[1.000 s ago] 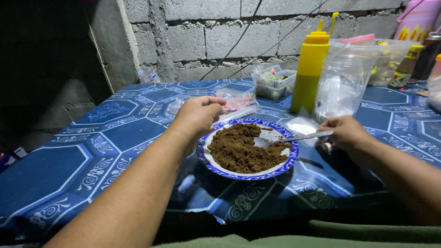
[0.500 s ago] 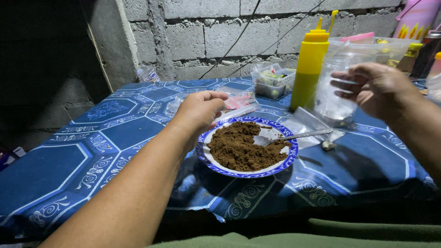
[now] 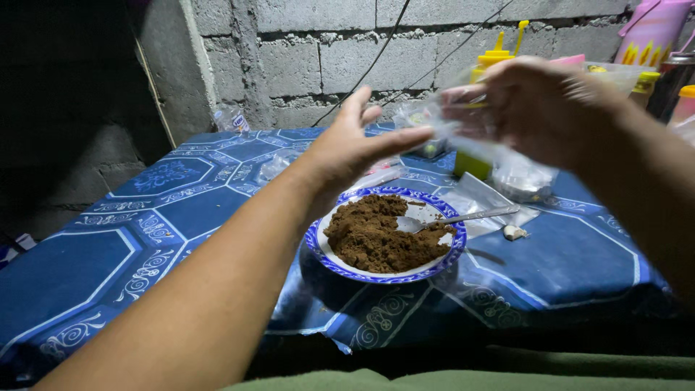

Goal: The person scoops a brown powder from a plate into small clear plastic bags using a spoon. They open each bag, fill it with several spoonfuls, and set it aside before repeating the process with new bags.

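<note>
Our right hand [image 3: 543, 108] pinches a clear plastic bag [image 3: 463, 119], our open, empty left hand [image 3: 358, 148] beside it; we'd best spread its mouth above the plate [image 3: 434, 266] of brown powder [image 3: 376, 235].

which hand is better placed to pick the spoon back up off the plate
Right, probably: the spoon handle points toward that side, under the right hand. But it holds a clear bag; the left hand is open.
</note>
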